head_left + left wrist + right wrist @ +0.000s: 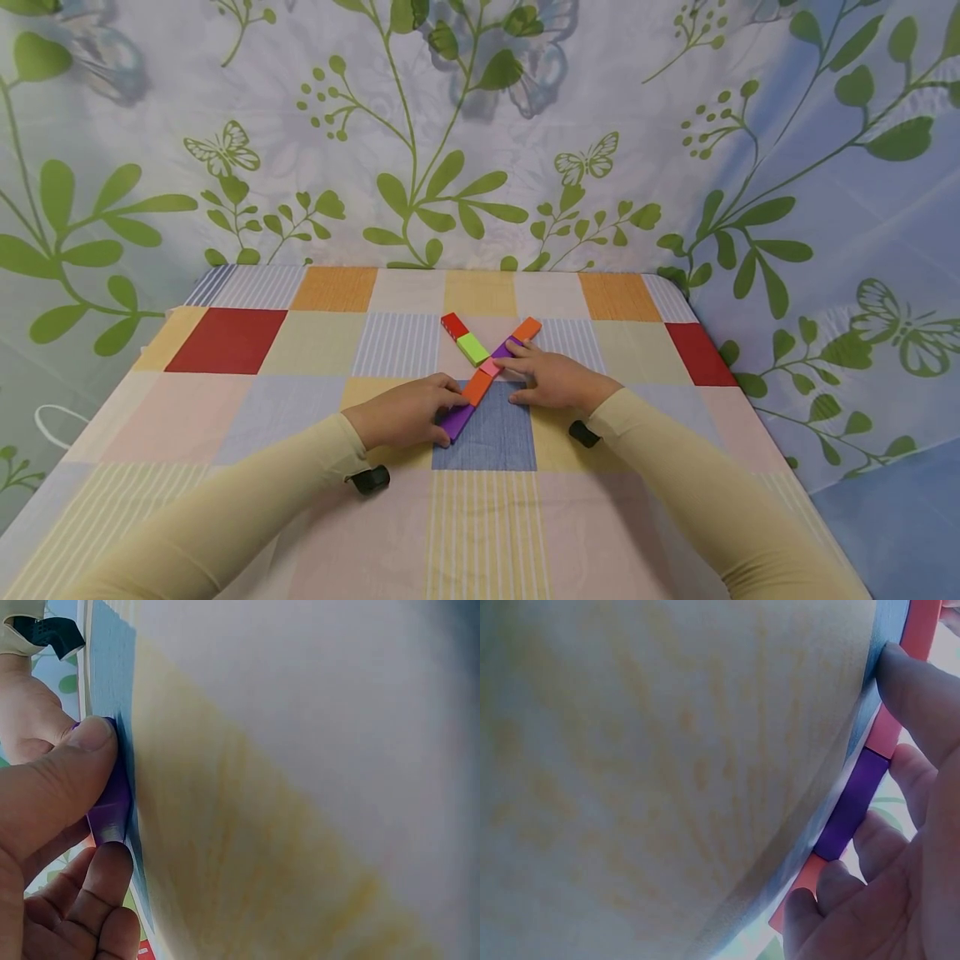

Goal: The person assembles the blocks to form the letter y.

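Observation:
Several coloured blocks lie on the cloth in a Y shape. In the head view, the long slanting line runs from a near purple block [453, 425] through an orange block [477, 387], a pink block [490, 367] and another purple block [853, 802] to a far orange block [527, 328]. A lime green block [472, 350] and a red block [453, 326] form the left branch. My left hand [408, 411] pinches the near purple block between thumb and finger. Along the line's upper part, my right hand [558, 379] rests with loosely extended fingers touching the blocks.
A patchwork cloth [322, 500] covers the table. Behind it hangs a leaf-patterned curtain [300, 167], which also runs down the right side. Dark wrist devices sit under the left cuff [371, 480] and right cuff [584, 433]. A white cord loop [52, 425] shows at the left edge.

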A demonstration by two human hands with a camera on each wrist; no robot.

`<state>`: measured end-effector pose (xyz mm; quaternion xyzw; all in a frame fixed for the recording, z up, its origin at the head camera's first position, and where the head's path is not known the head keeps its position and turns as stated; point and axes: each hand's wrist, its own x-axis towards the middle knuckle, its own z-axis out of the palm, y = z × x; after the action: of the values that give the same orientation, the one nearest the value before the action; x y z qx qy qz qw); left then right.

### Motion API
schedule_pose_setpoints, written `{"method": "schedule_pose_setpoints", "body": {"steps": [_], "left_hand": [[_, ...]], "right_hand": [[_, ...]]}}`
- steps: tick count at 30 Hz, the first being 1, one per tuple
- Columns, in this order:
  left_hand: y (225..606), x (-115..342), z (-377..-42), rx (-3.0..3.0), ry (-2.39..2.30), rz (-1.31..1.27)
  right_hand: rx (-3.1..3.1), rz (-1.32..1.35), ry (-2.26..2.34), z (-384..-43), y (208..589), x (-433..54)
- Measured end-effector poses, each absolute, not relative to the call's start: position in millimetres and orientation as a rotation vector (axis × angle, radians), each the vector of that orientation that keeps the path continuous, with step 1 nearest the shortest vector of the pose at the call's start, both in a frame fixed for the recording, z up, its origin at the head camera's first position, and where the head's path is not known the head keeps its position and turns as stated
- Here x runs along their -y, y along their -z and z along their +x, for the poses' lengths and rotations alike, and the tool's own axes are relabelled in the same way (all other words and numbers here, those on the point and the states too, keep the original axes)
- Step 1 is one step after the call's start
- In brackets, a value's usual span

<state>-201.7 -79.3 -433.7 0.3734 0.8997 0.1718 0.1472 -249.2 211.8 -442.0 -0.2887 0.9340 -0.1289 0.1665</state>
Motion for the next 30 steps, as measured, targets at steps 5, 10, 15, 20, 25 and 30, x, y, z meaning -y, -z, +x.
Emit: {"method": "schedule_pose_setpoints", "body": {"steps": [5, 10, 15, 20, 25, 30], "left_hand": [[433, 80, -202, -2.589, -0.493, 1.076], [433, 79, -202, -2.586, -0.492, 1.061], [432, 80, -201, -2.582, -0.507, 1.040], [431, 79, -203, -2.571, -0.532, 1.025], [433, 77, -205, -2.560, -0.561, 1.026], [434, 75, -207, -2.539, -0.579, 0.997]], "right_hand": [[-2.665, -0.833, 0.353, -250, 442, -211], [-2.673, -0.858, 0.313, -250, 440, -210], [-2.695, -0.888, 0.263, -252, 435, -207], [-2.716, -0.906, 0.197, -256, 430, -206], [-2.720, -0.900, 0.178, -259, 427, -207], [-2.733, -0.901, 0.231, -259, 428, -212]]}}
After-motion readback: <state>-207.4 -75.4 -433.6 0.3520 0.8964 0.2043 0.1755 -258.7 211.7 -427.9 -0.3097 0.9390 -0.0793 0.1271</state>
